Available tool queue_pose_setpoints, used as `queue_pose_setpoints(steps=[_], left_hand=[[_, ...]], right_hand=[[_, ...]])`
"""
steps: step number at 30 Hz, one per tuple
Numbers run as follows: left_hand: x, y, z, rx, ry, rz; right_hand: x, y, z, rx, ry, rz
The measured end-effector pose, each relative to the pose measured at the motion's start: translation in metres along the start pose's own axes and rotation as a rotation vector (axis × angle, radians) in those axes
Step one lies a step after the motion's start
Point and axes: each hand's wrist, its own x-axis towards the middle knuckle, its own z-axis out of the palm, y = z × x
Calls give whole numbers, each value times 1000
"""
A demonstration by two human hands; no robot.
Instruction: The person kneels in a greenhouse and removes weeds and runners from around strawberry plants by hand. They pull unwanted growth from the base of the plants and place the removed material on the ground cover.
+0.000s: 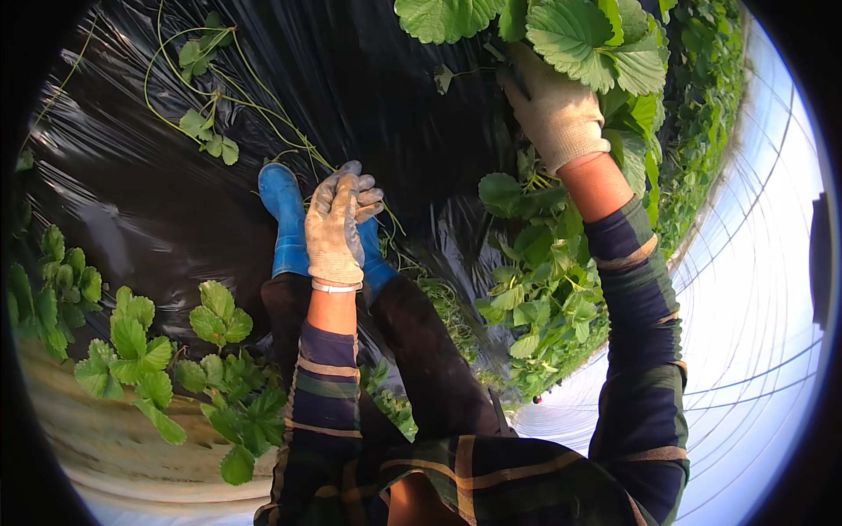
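My left hand [342, 220], in a cream knit glove with a grey coated palm, is in front of my blue rubber boots [284, 214]. Its fingers curl around a bundle of thin green strawberry runners [289, 121]. These trail up and left to small leafy plantlets [209, 128], and loose ends show right of the fingers. My right hand [552, 105], gloved the same way, reaches in under the broad leaves of a strawberry plant [579, 33]. Leaves and shadow hide its fingertips, so whether it grips a stem cannot be seen.
Black plastic mulch film [408, 98] covers the ground. More strawberry plants [539, 263] line the right side, and others [138, 348] grow at lower left. Cut or loose stems [447, 309] lie behind my boots. A translucent greenhouse wall [743, 276] curves along the right.
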Motion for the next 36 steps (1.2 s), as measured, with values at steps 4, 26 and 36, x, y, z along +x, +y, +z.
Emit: queue_pose_setpoints(steps=[4,26,36], left_hand=[[0,-6,5,23,-1,-27],[6,-37,28,96,-113,-137],[11,-44,29,61,-211,-189]], right_hand=[[11,12,1,-260,-415,135],[-77,6,25,445,-186,138],[-66,14,-12,289,-173,21]])
